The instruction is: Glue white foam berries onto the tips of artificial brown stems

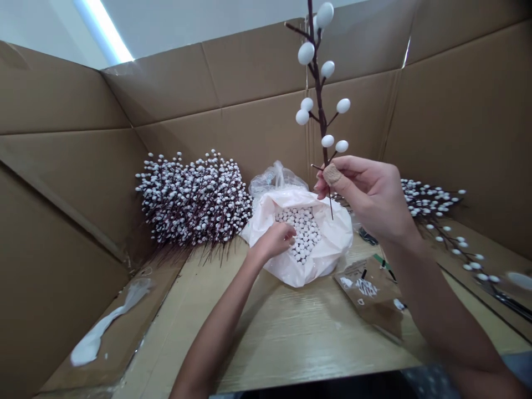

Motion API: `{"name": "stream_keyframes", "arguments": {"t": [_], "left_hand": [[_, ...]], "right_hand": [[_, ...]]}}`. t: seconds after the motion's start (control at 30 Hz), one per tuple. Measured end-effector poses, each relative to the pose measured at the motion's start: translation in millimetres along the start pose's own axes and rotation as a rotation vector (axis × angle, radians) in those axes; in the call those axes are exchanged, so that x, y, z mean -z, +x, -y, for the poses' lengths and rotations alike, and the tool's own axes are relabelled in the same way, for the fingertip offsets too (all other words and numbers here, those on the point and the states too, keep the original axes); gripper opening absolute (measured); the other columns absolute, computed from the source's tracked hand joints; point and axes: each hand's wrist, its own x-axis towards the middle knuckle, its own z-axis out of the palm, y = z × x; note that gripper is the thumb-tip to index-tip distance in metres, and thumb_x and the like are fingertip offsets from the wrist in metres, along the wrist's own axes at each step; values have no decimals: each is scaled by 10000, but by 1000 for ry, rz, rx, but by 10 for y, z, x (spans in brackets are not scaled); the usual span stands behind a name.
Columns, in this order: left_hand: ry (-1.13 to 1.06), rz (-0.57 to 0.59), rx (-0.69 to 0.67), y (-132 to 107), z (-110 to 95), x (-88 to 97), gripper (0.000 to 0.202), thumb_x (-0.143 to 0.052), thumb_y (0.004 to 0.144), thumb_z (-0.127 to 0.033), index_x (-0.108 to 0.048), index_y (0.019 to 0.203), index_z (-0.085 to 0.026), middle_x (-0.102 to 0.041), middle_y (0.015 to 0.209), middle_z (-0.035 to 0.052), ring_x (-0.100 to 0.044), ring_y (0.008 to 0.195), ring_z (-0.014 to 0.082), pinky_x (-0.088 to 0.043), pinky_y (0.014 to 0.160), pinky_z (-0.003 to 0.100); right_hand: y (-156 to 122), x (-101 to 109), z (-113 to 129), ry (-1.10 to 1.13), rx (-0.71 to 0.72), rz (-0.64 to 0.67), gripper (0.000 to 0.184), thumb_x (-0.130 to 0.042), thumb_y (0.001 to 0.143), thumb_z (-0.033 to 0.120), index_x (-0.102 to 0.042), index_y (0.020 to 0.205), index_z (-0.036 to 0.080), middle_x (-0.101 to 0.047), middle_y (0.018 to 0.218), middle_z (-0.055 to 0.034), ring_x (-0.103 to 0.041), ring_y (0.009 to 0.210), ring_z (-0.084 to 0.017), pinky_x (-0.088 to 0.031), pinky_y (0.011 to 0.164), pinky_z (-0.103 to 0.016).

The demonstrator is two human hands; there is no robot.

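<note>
We see a brown branch with white berries (319,94) upright above the right side of the white bag (299,274), our landmark; its bare lower tip points down toward the bag's rim. The right hand (369,188) has thumb and fingertips clamped together on the branch's lower stem, and a tan wrap (331,174) covers the thumb. The left hand (276,239) reaches into the bag's mouth from its left, fingers curled at the loose white berries (307,238); we cannot tell whether they pinch one. Just behind the bag we find a clear plastic bag (276,178). Left of the bag lies a dense pile of berried branches (195,199); to its right, more berried branches (430,199). To the bag's front right we note a brown sheet (374,321) bearing white scraps (366,287); well to its front left, a white plastic strip (93,335). Beneath the bag is the table (282,332), and behind it, a cardboard wall (257,127).
</note>
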Motion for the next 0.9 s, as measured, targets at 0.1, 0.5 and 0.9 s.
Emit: {"name": "stream_keyframes", "arguments": {"t": [0.1,0.5,0.9], "left_hand": [[80,-15,67,84,46,-220,211,-536,733,-92,-704,849,-142,-702,832,86,-629,820,222,-449,741,290],[28,-68,98,145,124,-445,270,-515,708,-61,-680,911,-129,-681,817,101,-630,831,244,-469,755,328],[-1298,-202,-119,-145,-11,305,311,-765,649,-186,-635,928,-145,-695,841,52,-686,781,162,-542,741,267]], "right_hand": [[2,22,1,-1,-1,-6,115,-616,855,245,-661,801,154,-633,699,-14,-602,629,-100,-521,577,-230],[0,7,-33,57,-41,14,126,-624,846,257,-652,775,156,-628,688,-20,-607,651,-118,-533,599,-258],[-5,3,-22,59,-88,97,162,-604,857,284,-625,748,166,-607,671,-16,-576,602,-113,-511,576,-263]]}}
